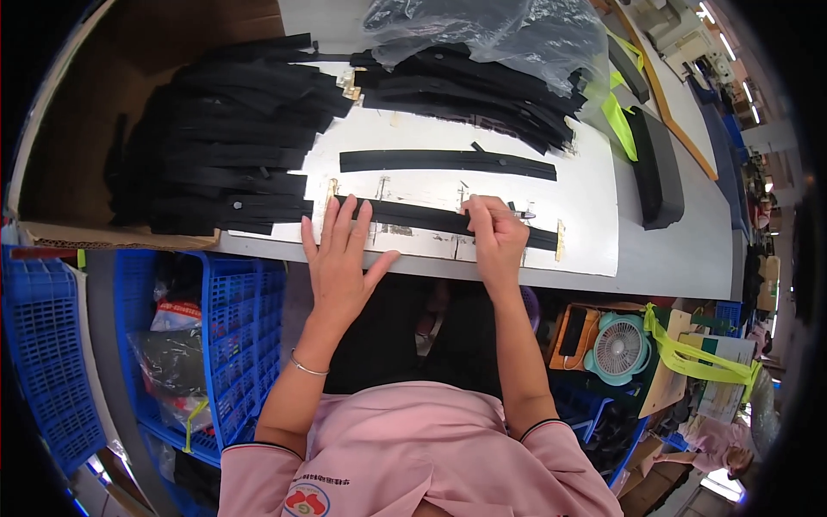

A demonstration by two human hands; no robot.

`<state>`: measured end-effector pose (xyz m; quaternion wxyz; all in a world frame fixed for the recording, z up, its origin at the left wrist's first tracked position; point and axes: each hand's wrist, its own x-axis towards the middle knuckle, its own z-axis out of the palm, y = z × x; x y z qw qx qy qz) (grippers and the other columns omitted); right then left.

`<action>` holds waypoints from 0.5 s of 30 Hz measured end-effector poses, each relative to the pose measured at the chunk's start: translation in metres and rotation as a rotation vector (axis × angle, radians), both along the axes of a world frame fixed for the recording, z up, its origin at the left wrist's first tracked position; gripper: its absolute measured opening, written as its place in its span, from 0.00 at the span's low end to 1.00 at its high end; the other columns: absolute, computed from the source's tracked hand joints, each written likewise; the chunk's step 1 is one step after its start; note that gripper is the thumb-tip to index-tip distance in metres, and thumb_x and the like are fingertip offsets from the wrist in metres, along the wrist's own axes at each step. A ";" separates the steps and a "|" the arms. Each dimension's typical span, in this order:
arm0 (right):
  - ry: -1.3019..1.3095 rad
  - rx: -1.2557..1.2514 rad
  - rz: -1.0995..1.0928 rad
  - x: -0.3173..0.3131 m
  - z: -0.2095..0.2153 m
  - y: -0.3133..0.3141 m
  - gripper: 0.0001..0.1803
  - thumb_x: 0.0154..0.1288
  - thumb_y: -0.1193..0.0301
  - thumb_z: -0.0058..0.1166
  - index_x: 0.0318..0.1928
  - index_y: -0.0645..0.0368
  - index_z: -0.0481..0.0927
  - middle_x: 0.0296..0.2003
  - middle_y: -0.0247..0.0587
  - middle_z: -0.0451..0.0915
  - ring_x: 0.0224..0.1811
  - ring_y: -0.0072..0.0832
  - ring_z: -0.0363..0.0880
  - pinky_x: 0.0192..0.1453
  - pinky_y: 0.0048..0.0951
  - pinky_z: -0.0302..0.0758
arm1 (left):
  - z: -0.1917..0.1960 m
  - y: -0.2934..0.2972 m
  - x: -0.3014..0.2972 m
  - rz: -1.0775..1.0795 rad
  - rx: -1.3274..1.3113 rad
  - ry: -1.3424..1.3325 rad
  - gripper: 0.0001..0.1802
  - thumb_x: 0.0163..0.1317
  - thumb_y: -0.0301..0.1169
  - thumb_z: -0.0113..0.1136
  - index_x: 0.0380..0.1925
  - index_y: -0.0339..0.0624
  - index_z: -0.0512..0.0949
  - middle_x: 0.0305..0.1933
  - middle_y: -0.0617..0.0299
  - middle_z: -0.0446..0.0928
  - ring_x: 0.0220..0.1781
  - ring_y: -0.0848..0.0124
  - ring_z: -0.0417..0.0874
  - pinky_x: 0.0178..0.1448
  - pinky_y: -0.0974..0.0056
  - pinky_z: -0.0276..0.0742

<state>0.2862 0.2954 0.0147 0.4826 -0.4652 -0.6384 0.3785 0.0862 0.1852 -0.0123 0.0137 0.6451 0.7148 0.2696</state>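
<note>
Left hand (338, 258) lay flat, fingers spread, pressing black strip (448, 221) onto white board (586, 185); right hand (497, 237) pinched a pen (517, 213) on the strip; second strip (448, 161) lay above; black strip stack (224, 138) at left.

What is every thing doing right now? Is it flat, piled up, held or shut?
Left hand: open, fingers spread, pressing flat on the near black strip.
Right hand: closed around a thin pen-like tool, tip on the strip.
Near black strip: lying flat on the white board.
Far black strip: flat, untouched.
Pile of black strips: stacked, overlapping.
Plastic bag: crumpled on more strips.
Small fan: under the table; spinning or not, cannot tell.
</note>
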 end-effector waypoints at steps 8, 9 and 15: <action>-0.125 -0.094 0.002 0.018 -0.023 0.009 0.12 0.76 0.69 0.58 0.39 0.65 0.87 0.27 0.31 0.84 0.28 0.14 0.74 0.32 0.19 0.69 | 0.001 0.000 0.000 -0.020 -0.035 0.034 0.45 0.63 0.51 0.71 0.75 0.43 0.67 0.79 0.53 0.64 0.84 0.52 0.56 0.84 0.36 0.38; -0.123 -0.096 0.003 0.017 -0.023 0.009 0.12 0.76 0.69 0.58 0.39 0.65 0.87 0.27 0.31 0.84 0.28 0.14 0.74 0.32 0.19 0.69 | 0.004 -0.002 0.004 -0.011 -0.043 0.019 0.46 0.63 0.52 0.70 0.76 0.43 0.65 0.81 0.53 0.62 0.85 0.51 0.55 0.83 0.35 0.38; -0.141 -0.047 0.023 0.016 -0.021 0.009 0.11 0.76 0.68 0.58 0.39 0.64 0.87 0.26 0.31 0.84 0.27 0.14 0.75 0.32 0.19 0.70 | 0.011 0.014 0.055 -0.236 -0.017 -0.097 0.47 0.65 0.52 0.67 0.77 0.41 0.62 0.82 0.53 0.60 0.84 0.53 0.55 0.82 0.32 0.36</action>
